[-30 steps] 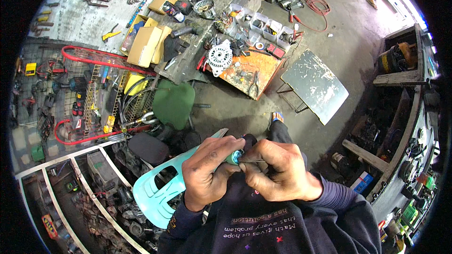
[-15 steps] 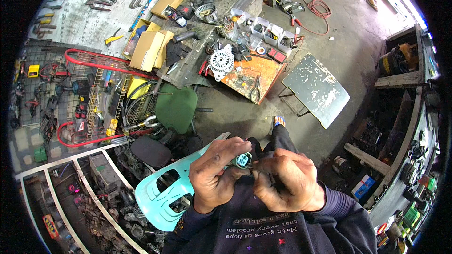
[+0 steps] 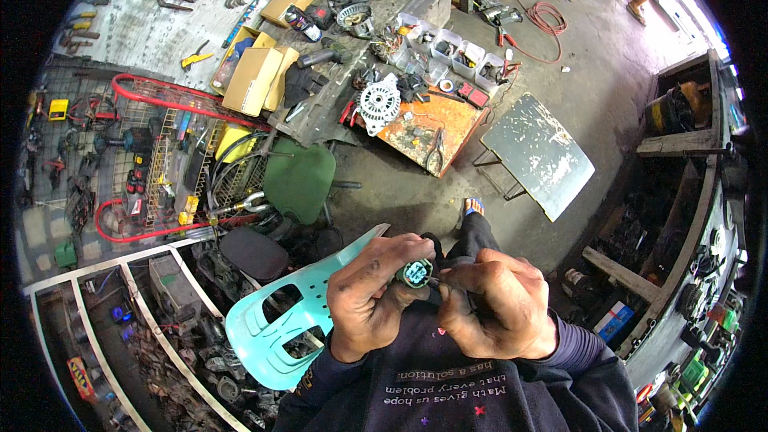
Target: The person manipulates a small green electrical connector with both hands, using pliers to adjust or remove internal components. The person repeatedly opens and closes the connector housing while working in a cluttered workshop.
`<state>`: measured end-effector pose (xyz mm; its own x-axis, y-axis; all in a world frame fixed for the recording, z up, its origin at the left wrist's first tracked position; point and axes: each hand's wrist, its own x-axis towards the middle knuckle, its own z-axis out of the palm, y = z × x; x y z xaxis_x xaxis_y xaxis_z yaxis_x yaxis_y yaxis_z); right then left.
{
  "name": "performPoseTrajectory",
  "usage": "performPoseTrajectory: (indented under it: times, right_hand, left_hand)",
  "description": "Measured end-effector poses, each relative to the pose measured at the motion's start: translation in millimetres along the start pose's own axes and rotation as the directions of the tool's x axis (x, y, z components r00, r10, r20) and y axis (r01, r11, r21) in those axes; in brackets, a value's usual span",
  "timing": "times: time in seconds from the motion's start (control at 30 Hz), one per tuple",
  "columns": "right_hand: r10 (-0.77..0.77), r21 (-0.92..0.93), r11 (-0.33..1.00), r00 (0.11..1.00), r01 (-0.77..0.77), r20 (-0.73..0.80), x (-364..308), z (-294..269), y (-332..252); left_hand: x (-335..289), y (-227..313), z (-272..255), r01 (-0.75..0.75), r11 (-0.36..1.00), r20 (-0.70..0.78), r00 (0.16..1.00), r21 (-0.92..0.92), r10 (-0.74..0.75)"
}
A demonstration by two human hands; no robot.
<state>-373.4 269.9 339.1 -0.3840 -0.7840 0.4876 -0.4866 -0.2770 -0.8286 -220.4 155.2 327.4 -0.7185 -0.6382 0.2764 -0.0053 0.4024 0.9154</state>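
Left hand (image 3: 370,292) curled before dark shirt (image 3: 472,388), thumb and fingers pinching green connector (image 3: 417,274), its socketed end facing up, right hand (image 3: 500,304) curled just beside it, thumb near forefinger, cannot tell what it grips

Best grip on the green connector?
Likely the rounded outer sides of the connector, pinched from the left, as the left hand does: its end face is turned up into view, and this keeps it uncovered, with the right hand close on its right.
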Motion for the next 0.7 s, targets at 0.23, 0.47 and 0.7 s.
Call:
performPoseTrajectory:
  times: [0.23,0.47,0.7]
  right_hand:
    - [-0.036,-0.019,0.999,0.999,0.036,0.014,2,1,-4]
    - [-0.048,-0.065,0.997,0.998,0.046,-0.027,7,0,-11]
    - [-0.032,-0.092,0.995,0.999,0.035,0.035,6,-4,-11]
  left_hand:
    - [0,7,2,0.056,0.998,-0.002,0.998,-0.014,-0.056]
    - [-6,10,6,0.176,0.976,-0.008,0.984,-0.126,-0.178]
    - [-5,12,4,0.153,0.981,0.016,0.988,-0.121,-0.152]
